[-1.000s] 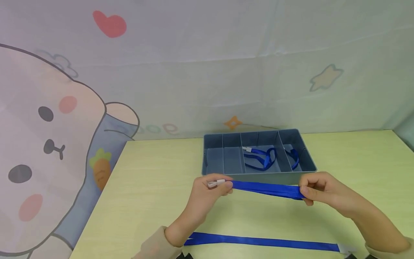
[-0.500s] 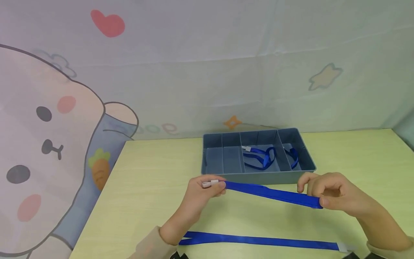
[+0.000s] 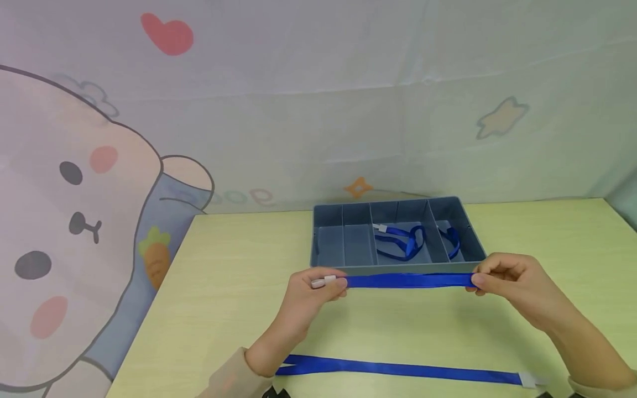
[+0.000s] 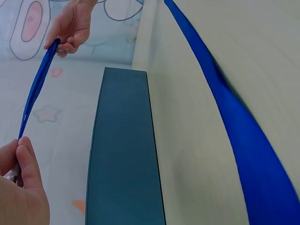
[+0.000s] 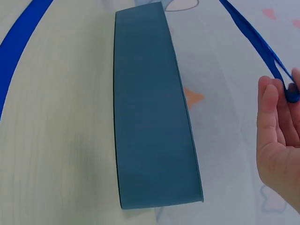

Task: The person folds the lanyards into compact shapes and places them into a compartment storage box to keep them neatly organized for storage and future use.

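A folded blue lanyard (image 3: 408, 281) is stretched level between both hands, just in front of the grey divided tray (image 3: 398, 270). My left hand (image 3: 318, 287) pinches the end with the white clip (image 3: 323, 282). My right hand (image 3: 490, 279) pinches the folded loop end (image 5: 290, 93). The left wrist view shows the lanyard (image 4: 35, 91) running from my left fingers (image 4: 26, 159) to the right hand (image 4: 70, 28). A second blue lanyard (image 3: 398, 369) lies flat along the table's near edge, seen too as a blue lanyard (image 4: 234, 122) in the left wrist view.
The tray holds two more blue lanyards (image 3: 398, 243), one in a middle compartment, one further right (image 3: 453, 240); its left compartments hold nothing. The pale wooden table (image 3: 239, 276) extends left and right of the tray. A cartoon backdrop (image 3: 74, 193) hangs behind.
My right hand has risen and moved slightly left, bringing the lanyard from a downward slant to level and taut. The left hand has stayed put.
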### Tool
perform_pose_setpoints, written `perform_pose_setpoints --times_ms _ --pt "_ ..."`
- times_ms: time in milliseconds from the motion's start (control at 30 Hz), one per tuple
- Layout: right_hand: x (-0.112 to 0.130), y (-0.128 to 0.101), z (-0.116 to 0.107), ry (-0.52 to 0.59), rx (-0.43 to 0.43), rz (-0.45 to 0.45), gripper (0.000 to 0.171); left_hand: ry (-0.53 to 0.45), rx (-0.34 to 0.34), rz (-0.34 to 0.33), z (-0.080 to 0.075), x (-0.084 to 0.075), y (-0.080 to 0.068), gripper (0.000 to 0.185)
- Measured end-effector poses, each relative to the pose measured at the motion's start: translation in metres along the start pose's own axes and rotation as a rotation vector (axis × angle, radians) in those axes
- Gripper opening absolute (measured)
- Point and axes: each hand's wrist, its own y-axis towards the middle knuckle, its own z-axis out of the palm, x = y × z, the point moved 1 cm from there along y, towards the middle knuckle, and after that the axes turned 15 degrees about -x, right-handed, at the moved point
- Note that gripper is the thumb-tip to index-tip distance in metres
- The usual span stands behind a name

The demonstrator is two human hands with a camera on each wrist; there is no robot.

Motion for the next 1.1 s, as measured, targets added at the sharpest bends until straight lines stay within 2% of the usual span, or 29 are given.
perform_pose_setpoints --times_ms 167,233,300,433,500,567,667,733,833,900,1100 --pt "0.001 -0.001 0.001 0.006 -0.095 0.025 0.031 0.012 -0.014 0.005 0.0 -0.001 -0.002 0.023" --pt "0.003 -0.001 0.001 -0.039 -0.132 0.055 0.031 0.014 -0.02 0.009 0.0 -0.002 -0.002 0.023" --pt "0.004 -0.002 0.003 -0.206 -0.194 0.074 0.025 0.022 -0.029 0.019 0.0 -0.001 -0.002 0.023" --pt "0.007 -0.003 0.012 -0.736 -0.269 0.085 0.014 0.074 -0.06 0.052 0.002 0.003 -0.001 0.02" --pt "0.007 -0.003 0.015 -0.877 -0.274 0.09 0.013 0.1 -0.08 0.065 0.003 0.004 -0.002 0.018" --pt "0.008 -0.003 0.017 -0.85 -0.266 0.139 0.014 0.103 -0.096 0.065 0.005 0.004 -0.003 0.017" --pt "0.009 -0.004 0.016 -0.709 -0.266 0.242 0.016 0.092 -0.114 0.062 0.008 0.002 -0.004 0.018" --pt "0.008 -0.004 0.014 -0.603 -0.259 0.279 0.013 0.089 -0.126 0.059 0.01 0.001 -0.005 0.018" --pt "0.006 -0.004 0.013 -0.484 -0.235 0.268 0.008 0.094 -0.144 0.059 0.013 0.0 -0.005 0.016" --pt "0.004 -0.004 0.012 -0.423 -0.22 0.246 0.013 0.096 -0.151 0.061 0.015 -0.001 -0.004 0.015" --pt "0.004 -0.003 0.015 -0.32 -0.203 0.212 0.025 0.079 -0.154 0.07 0.02 -0.003 -0.006 0.013"
